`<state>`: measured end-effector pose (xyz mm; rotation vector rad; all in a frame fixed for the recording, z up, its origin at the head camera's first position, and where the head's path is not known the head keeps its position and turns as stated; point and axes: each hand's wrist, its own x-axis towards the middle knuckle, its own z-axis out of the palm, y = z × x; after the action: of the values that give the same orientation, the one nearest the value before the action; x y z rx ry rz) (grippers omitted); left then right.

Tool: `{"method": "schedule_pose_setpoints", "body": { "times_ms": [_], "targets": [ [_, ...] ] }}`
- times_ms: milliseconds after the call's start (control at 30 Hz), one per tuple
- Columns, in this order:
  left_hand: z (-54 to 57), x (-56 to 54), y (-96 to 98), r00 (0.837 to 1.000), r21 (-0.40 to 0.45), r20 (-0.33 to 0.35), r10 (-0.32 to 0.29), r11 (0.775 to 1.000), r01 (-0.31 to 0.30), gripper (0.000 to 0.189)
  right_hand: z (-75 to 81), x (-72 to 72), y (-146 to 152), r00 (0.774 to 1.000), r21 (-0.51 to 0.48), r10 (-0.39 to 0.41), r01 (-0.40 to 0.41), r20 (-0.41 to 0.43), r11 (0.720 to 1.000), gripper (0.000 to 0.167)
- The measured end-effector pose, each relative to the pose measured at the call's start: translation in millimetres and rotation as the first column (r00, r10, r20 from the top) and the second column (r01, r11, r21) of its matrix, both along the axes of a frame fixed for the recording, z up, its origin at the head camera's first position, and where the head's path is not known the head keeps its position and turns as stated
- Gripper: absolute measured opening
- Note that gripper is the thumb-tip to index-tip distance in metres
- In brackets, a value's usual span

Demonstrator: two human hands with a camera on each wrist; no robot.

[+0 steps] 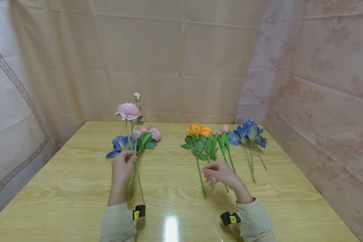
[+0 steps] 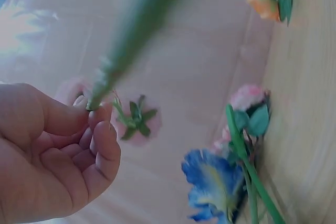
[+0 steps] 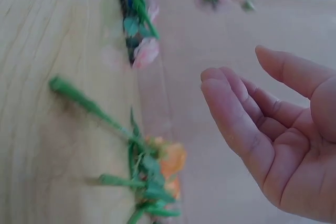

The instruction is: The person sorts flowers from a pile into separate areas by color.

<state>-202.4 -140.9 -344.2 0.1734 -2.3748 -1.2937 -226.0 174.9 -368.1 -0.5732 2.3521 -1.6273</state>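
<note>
Leftward, our left hand [image 1: 123, 164] pinches a pale pink flower [image 1: 128, 111] by its stem, bloom up, near a blue flower [image 1: 121, 144]. Next, orange flowers [image 1: 195, 129] lie on the table [image 1: 169, 185], stems running near to far, just beyond and left of our nearer right hand [image 1: 220, 172], which holds nothing, thumb and fingers apart. We see no container.

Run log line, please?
left hand: pinches pink ruffled flower by green stem | right hand: empty | orange leafy flowers: on yellowish wooden table
</note>
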Motion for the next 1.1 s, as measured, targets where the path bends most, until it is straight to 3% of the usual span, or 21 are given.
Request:
{"method": "schedule_pose_setpoints", "body": {
  "times_ms": [100,267,533,867,1100],
  "targets": [
    [3.5,1.1,8.1,0.998,0.002,-0.036,-0.049,0.999,0.049,0.012,6.9,3.7,-8,0.998,0.021,0.039,-0.038,-0.049,0.999,0.03],
    [8.4,3.2,22.9,0.989,0.027,-0.04,-0.14,0.99,0.142,0.008,14.9,10.3,-23,0.987,0.076,0.103,-0.095,-0.12,0.993,0.025],
    [4.8,3.5,43.1,0.962,0.074,-0.055,-0.269,0.959,0.272,0.005,12.7,18.3,-59,0.972,0.099,0.197,-0.186,-0.125,0.978,0.026],
    [0.4,5.7,59.9,0.92,0.102,-0.072,-0.385,0.915,0.391,0.008,7.5,23.3,-88,0.968,0.021,0.21,-0.209,-0.135,0.978,0.026],
    [1.1,8.6,63.8,0.915,0.123,-0.06,-0.4,0.906,0.404,0.01,6.4,25.8,-95,0.971,-0.014,0.187,-0.191,-0.147,0.982,0.014]
  ]
}}
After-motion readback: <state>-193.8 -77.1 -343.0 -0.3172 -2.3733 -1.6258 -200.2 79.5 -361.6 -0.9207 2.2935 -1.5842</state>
